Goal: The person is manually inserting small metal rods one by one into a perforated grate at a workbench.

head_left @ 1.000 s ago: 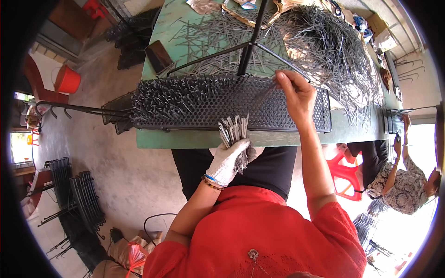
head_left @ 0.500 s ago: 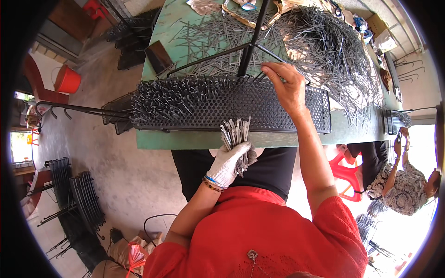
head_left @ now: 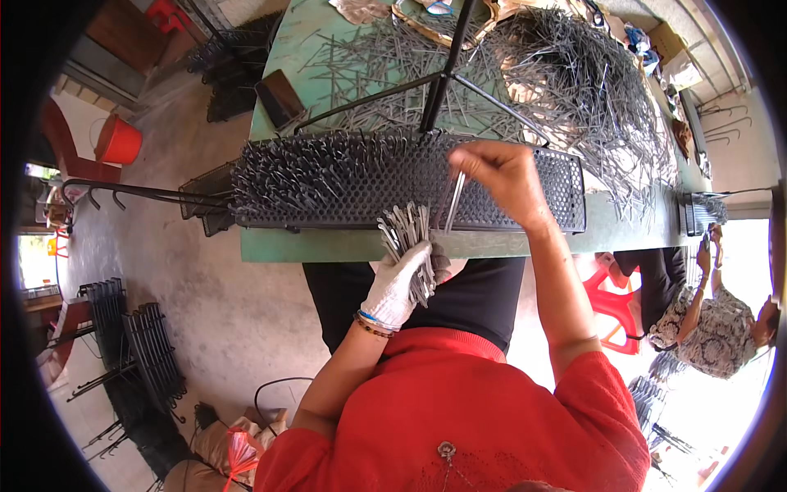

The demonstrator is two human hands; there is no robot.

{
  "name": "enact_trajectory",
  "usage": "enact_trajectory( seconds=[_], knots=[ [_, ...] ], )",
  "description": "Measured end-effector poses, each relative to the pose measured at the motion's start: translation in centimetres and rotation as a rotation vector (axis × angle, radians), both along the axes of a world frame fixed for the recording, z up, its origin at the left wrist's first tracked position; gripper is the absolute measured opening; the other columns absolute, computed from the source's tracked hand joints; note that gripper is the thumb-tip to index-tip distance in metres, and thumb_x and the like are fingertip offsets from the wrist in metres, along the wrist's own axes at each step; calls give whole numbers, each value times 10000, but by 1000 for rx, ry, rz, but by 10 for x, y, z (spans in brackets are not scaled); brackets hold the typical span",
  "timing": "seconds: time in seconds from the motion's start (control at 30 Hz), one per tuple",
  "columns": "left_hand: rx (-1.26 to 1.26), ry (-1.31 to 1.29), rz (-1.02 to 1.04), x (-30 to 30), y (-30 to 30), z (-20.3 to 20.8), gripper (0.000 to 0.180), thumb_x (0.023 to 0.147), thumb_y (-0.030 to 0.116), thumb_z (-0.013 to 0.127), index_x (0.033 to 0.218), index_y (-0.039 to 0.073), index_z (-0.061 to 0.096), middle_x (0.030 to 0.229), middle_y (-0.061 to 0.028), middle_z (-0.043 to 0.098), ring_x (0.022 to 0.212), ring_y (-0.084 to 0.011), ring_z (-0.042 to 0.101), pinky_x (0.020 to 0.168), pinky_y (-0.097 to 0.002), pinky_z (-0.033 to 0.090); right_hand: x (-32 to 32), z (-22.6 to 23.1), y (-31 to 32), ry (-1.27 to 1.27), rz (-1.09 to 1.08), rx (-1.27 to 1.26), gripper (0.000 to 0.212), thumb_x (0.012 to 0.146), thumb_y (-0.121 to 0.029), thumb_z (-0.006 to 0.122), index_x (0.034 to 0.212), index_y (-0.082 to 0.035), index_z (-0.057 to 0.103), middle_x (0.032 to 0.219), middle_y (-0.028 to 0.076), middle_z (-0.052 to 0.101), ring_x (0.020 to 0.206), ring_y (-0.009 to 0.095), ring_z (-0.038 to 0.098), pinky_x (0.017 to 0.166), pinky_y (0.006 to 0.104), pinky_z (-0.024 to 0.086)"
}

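My left hand, in a white glove, is closed around a bundle of thin grey metal strips just off the table's front edge. Bare, my right hand pinches a thin metal strip that hangs from thumb and fingertips, partly blurred. Under it lies a long black perforated rack. Upright strips crowd the rack's left half, while bare holes show on its right half. A black frame rises from the rack's far side.
Loose strips are heaped on the green table. A dark box-like piece sits at its far left. Hooked black rods stick out leftward. At right, another person works near a red stool. A red bucket stands on the floor.
My right hand has come nearer and slightly left from the frame's leg; a strip now hangs plainly from its fingers. My left hand and its bundle have shifted a little to the left.
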State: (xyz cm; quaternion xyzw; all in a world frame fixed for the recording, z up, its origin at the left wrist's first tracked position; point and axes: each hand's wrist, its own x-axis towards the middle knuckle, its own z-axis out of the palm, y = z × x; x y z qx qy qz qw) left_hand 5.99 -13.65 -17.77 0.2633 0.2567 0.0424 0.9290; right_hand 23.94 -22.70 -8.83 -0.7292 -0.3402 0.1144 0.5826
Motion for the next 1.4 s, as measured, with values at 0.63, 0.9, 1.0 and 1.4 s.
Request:
enact_trajectory(
  seconds=[0.63,0.9,1.0,1.4],
  knots=[
    [160,9,14,3,-7,-9,202,868,44,655,1056,-9,604,846,-83,664,673,-139,647,626,-261,562,-18,-42,-14,85,152,-261,245,865,-154,694,1019,36,692,788,121,701,665,117,645,625,260,525],
    [173,41,68,4,-2,-11,159,873,48,656,1020,-2,626,845,-77,670,671,-143,657,598,-255,565,-17,-33,-18,76,84,-243,210,873,-114,686,1017,38,701,808,79,707,681,82,626,631,240,518],
    [157,56,112,6,-4,-11,150,873,45,655,1013,-2,630,849,-79,669,678,-150,662,583,-262,573,-21,-30,-17,26,32,-220,208,867,-106,690,1021,34,701,810,84,706,679,86,628,626,239,515],
    [150,82,18,1,-4,-6,153,861,64,651,984,-17,610,845,-101,658,701,-185,672,624,-299,588,15,17,5,-908,-283,-94,182,812,-35,706,994,-24,705,864,102,689,739,214,642,667,294,490]
  ],
)
